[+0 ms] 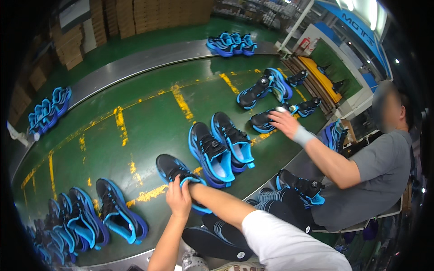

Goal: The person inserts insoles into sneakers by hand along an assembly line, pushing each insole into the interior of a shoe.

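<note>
Here the left hand grips the collar of a black-and-blue shoe lying on the green conveyor belt; the right hand is inserted inside it, fingers hidden. A pair of shoes stands just beyond.

Belt: dark green, worn yellow stripes, grey metal rim. Shoes on belt: black uppers, bright blue soles and linings; the shoe at belt's near edge alike. Insoles beside belt: black. Co-worker's shirt beyond belt: grey; wristband pale.
</note>
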Motion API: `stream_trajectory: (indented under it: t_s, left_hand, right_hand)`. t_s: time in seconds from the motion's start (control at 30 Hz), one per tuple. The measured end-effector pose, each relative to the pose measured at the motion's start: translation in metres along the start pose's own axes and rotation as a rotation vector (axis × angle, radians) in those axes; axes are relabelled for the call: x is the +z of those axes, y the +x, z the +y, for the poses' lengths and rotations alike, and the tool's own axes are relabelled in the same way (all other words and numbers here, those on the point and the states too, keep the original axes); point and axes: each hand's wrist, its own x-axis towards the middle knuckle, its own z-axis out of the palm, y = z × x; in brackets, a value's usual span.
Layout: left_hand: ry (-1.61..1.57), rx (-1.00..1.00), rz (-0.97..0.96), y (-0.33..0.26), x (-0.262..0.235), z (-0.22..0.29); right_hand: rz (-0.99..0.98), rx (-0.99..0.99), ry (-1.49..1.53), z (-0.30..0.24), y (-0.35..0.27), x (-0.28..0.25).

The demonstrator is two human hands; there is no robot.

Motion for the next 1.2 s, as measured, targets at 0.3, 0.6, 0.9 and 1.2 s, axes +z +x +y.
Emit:
stream_trajectory:
  t_s: [0.3,0.6,0.9,1.2]
  left_hand:
    - [0.076,0.029,-0.030,0.014,0.006,-0.003]
    - [-0.148,-0.531,-0.260,0.044,-0.001,-0.007]
    - [0.097,0.181,-0.340,0.045,-0.017,-0.005]
    - [0.329,0.166,-0.514,0.039,-0.018,-0.001]
  right_hand:
    - [0.024,-0.039,-0.012,-0.003,0.015,0.002]
    - [-0.139,-0.119,-0.141,0.015,-0.018,0.012]
    - [-0.268,-0.142,0.273,0.023,-0.064,-0.024]
    - [0.890,0.173,0.468,-0.014,-0.100,0.022]
